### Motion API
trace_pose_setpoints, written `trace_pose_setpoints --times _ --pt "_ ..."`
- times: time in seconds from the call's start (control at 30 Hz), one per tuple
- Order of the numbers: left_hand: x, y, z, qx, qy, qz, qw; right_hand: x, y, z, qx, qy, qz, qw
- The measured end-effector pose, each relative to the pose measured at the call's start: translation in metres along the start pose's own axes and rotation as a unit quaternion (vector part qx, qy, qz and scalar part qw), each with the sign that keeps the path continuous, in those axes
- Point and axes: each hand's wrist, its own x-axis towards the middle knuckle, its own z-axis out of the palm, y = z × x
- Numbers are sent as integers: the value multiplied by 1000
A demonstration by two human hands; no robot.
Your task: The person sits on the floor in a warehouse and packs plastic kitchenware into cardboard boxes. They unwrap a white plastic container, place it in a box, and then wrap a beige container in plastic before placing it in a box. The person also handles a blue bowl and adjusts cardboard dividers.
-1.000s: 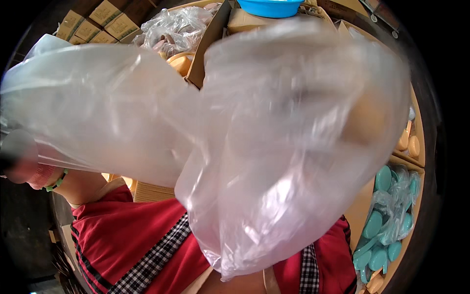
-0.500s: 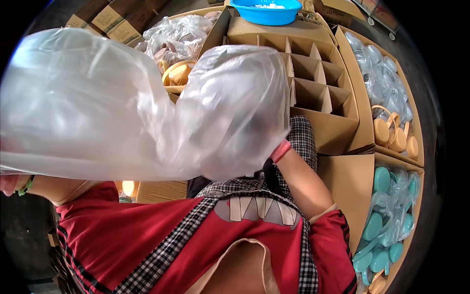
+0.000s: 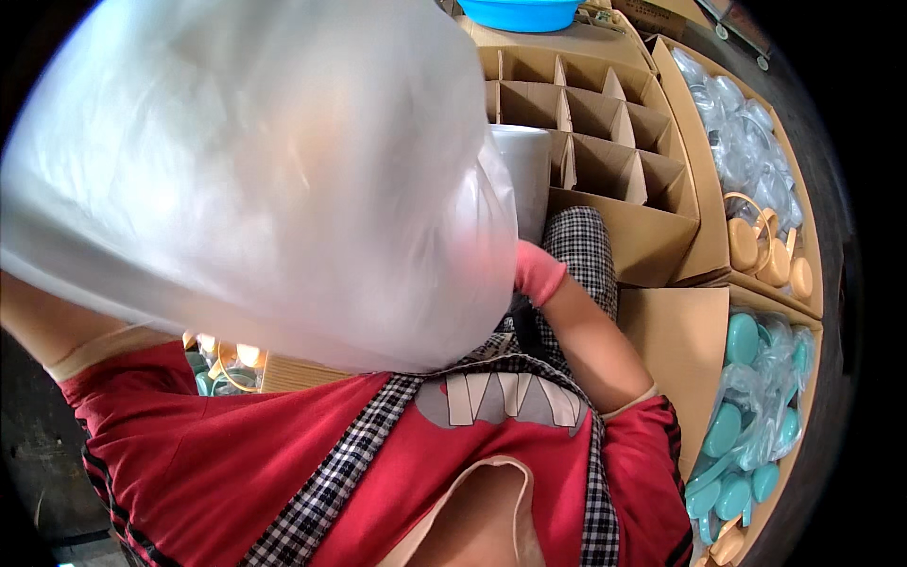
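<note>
A large translucent plastic bag [image 3: 255, 189] fills the left and middle of the head view, puffed out and blurred in places. Past its right edge shows part of a smooth white cylinder [image 3: 522, 175], upright, its lower end hidden. My right hand [image 3: 539, 271], in a pink glove, is against the bag's lower right edge, below the cylinder. Its fingers are behind the plastic, where a faint pink patch shows through. From the lower left my left forearm [image 3: 71, 326] goes up behind the bag. The bag hides my left hand, so its fingers cannot be made out.
Ahead stands a cardboard box with dividers [image 3: 628, 222]. A blue basin [image 3: 522, 13] is beyond it. On the right, one carton [image 3: 694, 260] holds clear-wrapped pieces and orange lids; a nearer carton [image 3: 798, 397] holds teal lids. More orange and teal parts [image 3: 227, 364] lie at lower left.
The bag has risen and swung right, now hiding the far-left carton. The white cylinder has come into sight beside it. More of my right glove shows, and my left hand has gone behind the bag.
</note>
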Motion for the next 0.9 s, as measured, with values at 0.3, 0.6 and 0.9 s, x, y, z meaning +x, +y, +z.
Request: trace_pose_setpoints --times 0.3,0.6,0.9 --pt "97 -161 -184 -460 113 -67 878 -17 -33 15 -82 45 0 996" --pt "68 -276 -64 -137 341 -147 918 -34 -47 18 -17 250 -25 968" --pt "-47 -79 85 111 -84 -112 984 -31 -32 21 -1 313 156 937"
